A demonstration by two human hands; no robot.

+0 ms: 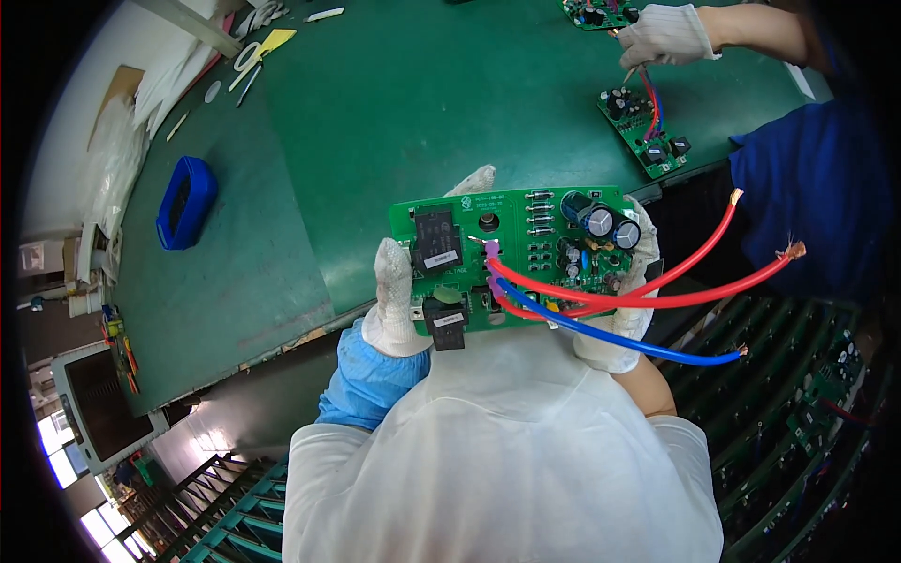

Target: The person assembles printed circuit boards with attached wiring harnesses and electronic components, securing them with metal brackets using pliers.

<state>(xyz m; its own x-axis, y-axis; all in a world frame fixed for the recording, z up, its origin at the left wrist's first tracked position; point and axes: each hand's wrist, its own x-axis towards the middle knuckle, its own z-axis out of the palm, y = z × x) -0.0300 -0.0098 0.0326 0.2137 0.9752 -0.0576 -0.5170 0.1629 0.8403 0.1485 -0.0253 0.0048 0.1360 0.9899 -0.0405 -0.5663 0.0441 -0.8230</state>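
On the green table (375, 103), a blue frame (200, 192) lies to the left; at the upper right a co-worker's gloved hand (666, 38) is above a second board (633, 131). The circuit board (516, 246) is held up before the person's chest, near the table edge. It is green, with black blocks at its left and capacitors at its right; two red wires (694, 302) and a blue wire (638, 345) cross its right part, copper ends bare. The gloved left hand (394, 296) and right hand (638, 324) clasp opposite ends, though the right fingers seem mostly hidden.
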